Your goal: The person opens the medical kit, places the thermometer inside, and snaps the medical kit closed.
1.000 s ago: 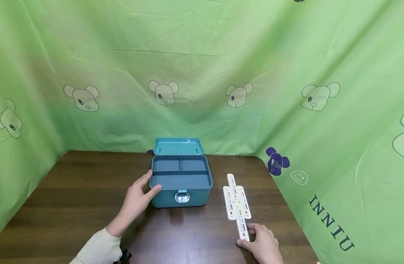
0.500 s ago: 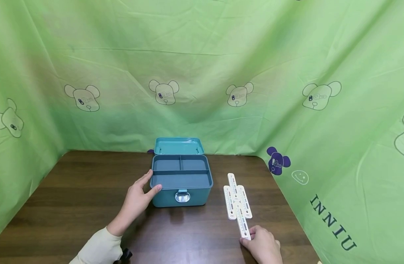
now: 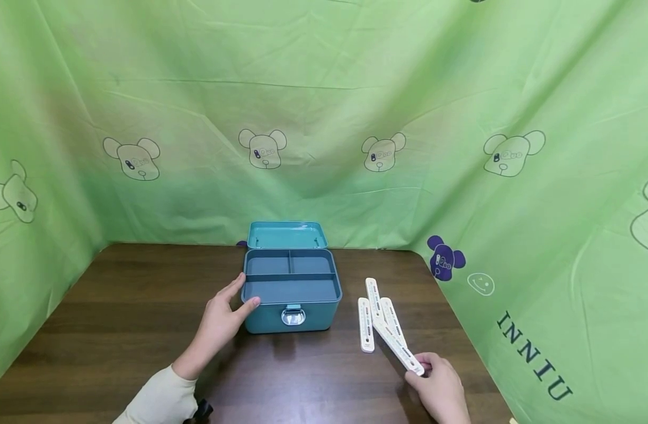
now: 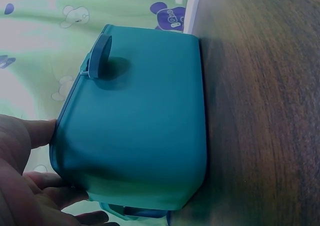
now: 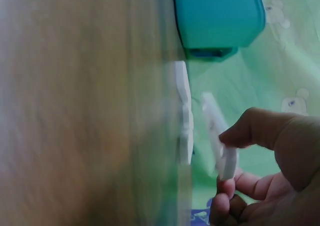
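The right hand (image 3: 437,383) pinches one white strip (image 3: 400,348) by its near end, thumb against fingers; the view from that wrist shows the strip held off the bench (image 3: 143,294), angled toward the three others. Gripping the end presumably leaves the printed face uncovered and allows a flat piece to be handled without scraping the wood. The remaining strips (image 3: 366,327) lie close together to the right of the blue-green box (image 3: 265,321), within easy reach of that hand. The left hand (image 3: 223,312) is spread at the box's left side, thumb at the front rim and fingers along the side wall, probably to steady it. The lid (image 3: 288,237) is tipped back behind the box, leaving three compartments facing up, and the latch (image 3: 293,316) faces the person. The printing on the strips is too small to read. In the right wrist view the held piece is blurred, and those on the bench appear edge-on, hard to separate. The left palm is cut off in its own wrist view, and a dark object (image 3: 202,410) beside the sleeve (image 3: 162,397) cannot be identified.
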`<state>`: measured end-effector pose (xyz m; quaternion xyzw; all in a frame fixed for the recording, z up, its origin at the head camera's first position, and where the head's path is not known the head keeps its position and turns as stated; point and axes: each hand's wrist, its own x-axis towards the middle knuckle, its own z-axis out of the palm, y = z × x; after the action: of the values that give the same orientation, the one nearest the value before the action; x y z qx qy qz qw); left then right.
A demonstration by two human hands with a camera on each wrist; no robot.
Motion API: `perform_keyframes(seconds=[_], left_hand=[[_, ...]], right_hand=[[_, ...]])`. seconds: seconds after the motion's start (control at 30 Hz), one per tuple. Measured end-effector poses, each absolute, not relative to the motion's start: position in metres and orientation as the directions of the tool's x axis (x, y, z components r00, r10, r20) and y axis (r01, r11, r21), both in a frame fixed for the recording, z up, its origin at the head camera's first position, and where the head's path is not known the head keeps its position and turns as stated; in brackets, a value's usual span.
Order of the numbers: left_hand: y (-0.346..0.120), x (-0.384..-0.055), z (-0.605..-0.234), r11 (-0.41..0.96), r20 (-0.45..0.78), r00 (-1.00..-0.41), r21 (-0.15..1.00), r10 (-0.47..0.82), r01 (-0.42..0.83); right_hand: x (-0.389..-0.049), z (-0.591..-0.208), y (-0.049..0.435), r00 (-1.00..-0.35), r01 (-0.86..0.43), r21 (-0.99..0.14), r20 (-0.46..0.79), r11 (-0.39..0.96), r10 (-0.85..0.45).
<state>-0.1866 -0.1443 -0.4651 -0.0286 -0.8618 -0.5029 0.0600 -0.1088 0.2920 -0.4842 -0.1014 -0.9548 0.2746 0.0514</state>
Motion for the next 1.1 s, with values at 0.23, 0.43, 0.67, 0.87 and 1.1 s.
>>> perform_keyframes(seconds=[0.23, 0.43, 0.67, 0.87, 1.1], left_hand=[[-0.145, -0.187, -0.466, 0.478, 0.134, -0.991, 0.871, -0.014, 0.111], [-0.142, -0.186, -0.465, 0.409, 0.135, -0.99, 0.906, -0.045, 0.105], [-0.139, -0.187, -0.463, 0.353, 0.111, -0.993, 0.931, -0.04, 0.09], [-0.139, -0.188, -0.465, 0.305, 0.086, -0.996, 0.95, -0.037, 0.071], [-0.141, -0.188, -0.465, 0.298, 0.081, -0.996, 0.952, -0.04, 0.065]], right_hand=[[-0.119, -0.48, 0.305, -0.977, 0.014, -0.614, 0.161, 0.789, 0.142], [-0.139, -0.464, 0.31, -0.973, -0.101, -0.658, 0.223, 0.746, 0.065], [-0.167, -0.439, 0.316, -0.956, -0.252, -0.652, 0.281, 0.715, -0.08], [-0.187, -0.417, 0.318, -0.913, -0.401, -0.586, 0.313, 0.704, -0.26], [-0.212, -0.393, 0.313, -0.861, -0.508, -0.53, 0.3, 0.679, -0.41]])
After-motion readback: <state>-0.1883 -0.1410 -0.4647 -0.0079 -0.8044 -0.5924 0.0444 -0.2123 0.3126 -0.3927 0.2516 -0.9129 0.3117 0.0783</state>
